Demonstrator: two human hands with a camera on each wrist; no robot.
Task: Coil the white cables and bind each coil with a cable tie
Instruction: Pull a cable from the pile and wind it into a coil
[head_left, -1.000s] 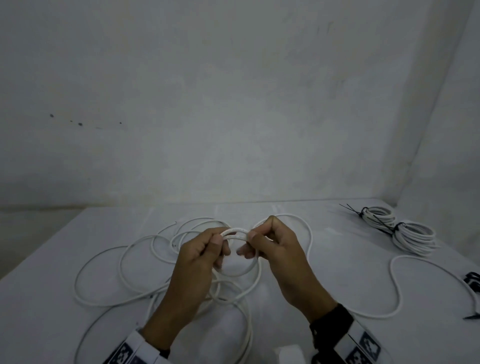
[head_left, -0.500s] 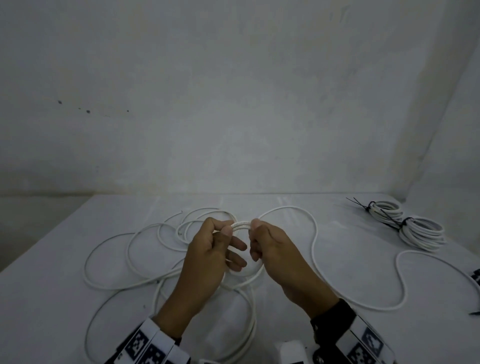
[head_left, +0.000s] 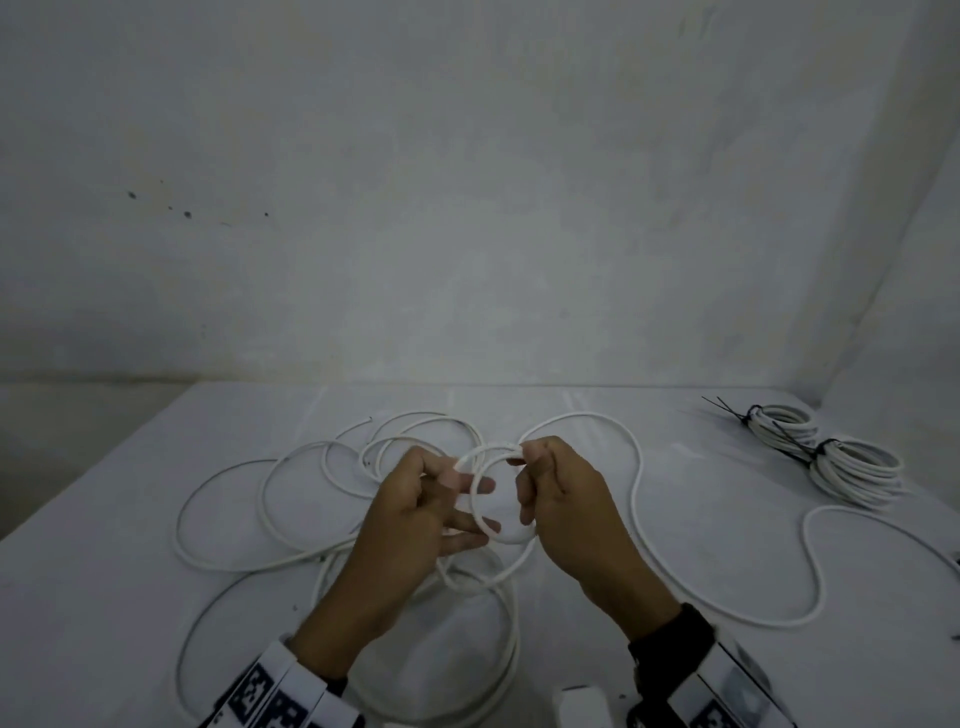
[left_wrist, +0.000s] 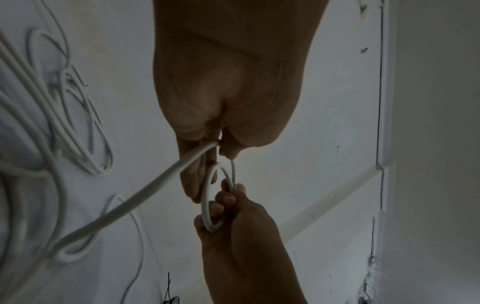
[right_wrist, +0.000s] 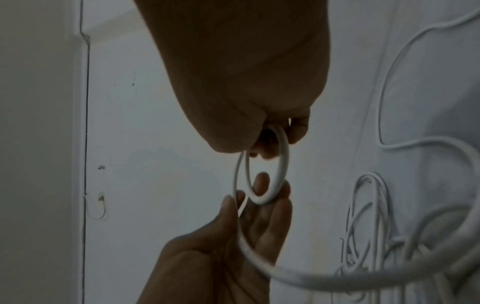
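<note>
A long white cable (head_left: 636, 499) sprawls in loose loops over the white table (head_left: 130, 545). One end of it forms a small round coil (head_left: 475, 512) held up between my hands. My right hand (head_left: 530, 460) pinches the top of this coil between thumb and curled fingers, as the right wrist view (right_wrist: 270, 139) shows. My left hand (head_left: 457, 478) pinches the cable feeding into the coil between thumb and forefinger (left_wrist: 218, 148), its other fingers stretched out behind the ring. Two turns of the coil (right_wrist: 279, 164) show.
Two coils bound with black ties lie at the far right, one (head_left: 779, 423) behind the other (head_left: 857, 470). A small dark item (head_left: 956, 560) sits at the right edge. A white object (head_left: 582, 706) is at the near edge. A wall rises behind the table.
My hands have drawn slightly apart, so the small coil now shows as an open ring between them. My left fingers have spread out straighter. The right hand's grip is unchanged.
</note>
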